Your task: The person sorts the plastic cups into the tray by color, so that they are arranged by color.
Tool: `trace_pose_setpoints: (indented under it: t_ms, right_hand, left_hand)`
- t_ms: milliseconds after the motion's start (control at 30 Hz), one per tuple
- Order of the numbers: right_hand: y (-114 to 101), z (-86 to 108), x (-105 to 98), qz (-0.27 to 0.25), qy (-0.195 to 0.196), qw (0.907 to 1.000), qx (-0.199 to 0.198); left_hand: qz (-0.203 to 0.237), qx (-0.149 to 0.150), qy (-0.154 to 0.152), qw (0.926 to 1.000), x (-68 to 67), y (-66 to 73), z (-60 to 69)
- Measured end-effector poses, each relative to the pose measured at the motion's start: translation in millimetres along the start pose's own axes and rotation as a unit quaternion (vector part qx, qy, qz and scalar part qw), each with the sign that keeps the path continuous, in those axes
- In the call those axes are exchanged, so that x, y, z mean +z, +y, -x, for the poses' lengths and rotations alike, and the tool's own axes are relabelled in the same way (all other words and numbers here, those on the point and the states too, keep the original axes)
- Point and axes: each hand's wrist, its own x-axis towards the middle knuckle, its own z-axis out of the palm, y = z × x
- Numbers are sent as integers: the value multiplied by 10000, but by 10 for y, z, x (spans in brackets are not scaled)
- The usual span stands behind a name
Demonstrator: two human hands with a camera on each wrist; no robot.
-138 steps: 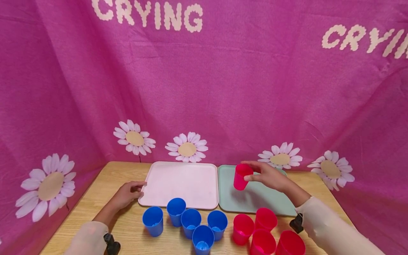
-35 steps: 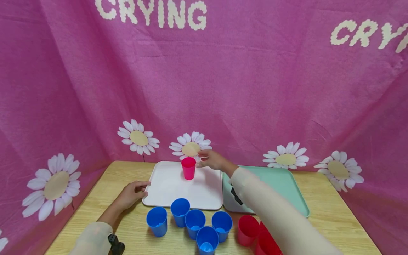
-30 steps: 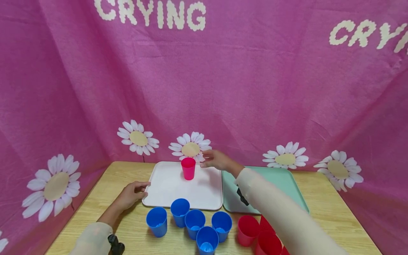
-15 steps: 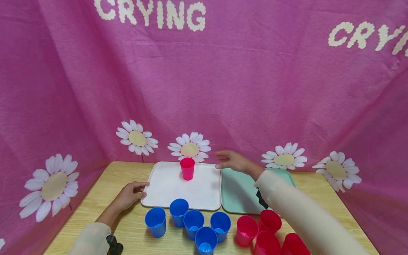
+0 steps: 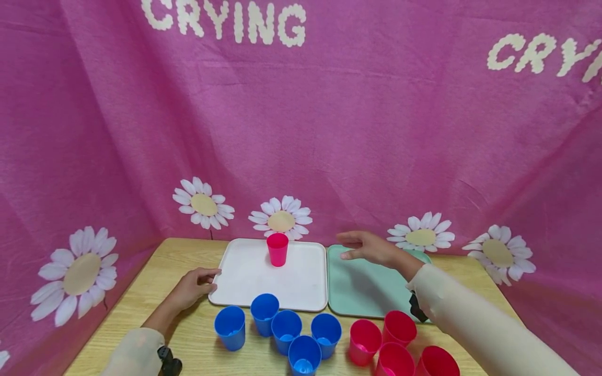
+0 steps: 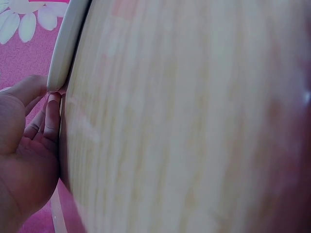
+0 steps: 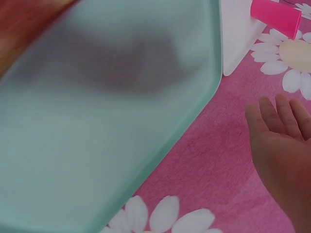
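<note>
My left hand (image 5: pixel 190 287) rests by the left edge of the white tray (image 5: pixel 273 287), its fingertips touching the rim. The left wrist view shows the thumb and bent fingers close to that tray rim (image 6: pixel 68 46); whether they pinch it is hard to make out. Upright near the tray's back edge stands a red plastic cup (image 5: pixel 278 250). To its right, my right hand (image 5: pixel 369 248) hovers over the pale green tray (image 5: pixel 359 292), fingers extended and holding nothing. The right wrist view confirms the extended fingers, with the red cup (image 7: pixel 279 18) well apart from them.
Several blue cups (image 5: pixel 303 355) stand upright in front of the white tray. Several more red cups (image 5: pixel 365 342) stand in front of the green tray, near my right forearm. A pink cloth (image 5: pixel 329 130) with daisies hangs behind the wooden table (image 5: pixel 155 271).
Earlier my right hand held the red cup above the green tray. The cup now stands on the white tray, let go, and the hand has drawn back rightward. My left hand stays put.
</note>
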Motion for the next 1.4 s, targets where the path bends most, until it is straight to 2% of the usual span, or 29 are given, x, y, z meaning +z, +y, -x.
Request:
trace_pose_setpoints:
  t_ms: [167, 367, 600, 733, 933, 1267, 1400]
  right_hand:
    - [83, 222, -35, -161, -4, 9999, 20]
    - [197, 492, -85, -172, 27, 9998, -42]
    - [302, 747, -138, -577, -128, 9981, -163]
    - [382, 855, -140, -905, -269, 9952, -258]
    - [454, 1010, -139, -1286, -493, 9903, -188]
    - [546, 1274, -170, -1578, -826, 9840, -10]
    - [595, 1361, -168, -1705, -993, 9803, -87]
  left_hand:
    - [-29, -67, -2, 10000, 6, -22, -20]
    - [-2, -6, 0, 10000, 12, -54, -33]
    - [-24, -52, -2, 10000, 11, -43, -36]
    - [7, -80, -21, 10000, 6, -51, -30]
    - [46, -59, -16, 10000, -2, -46, -17]
    - [-47, -69, 16, 10000, 15, -63, -33]
    - [-4, -79, 33, 10000, 17, -57, -26]
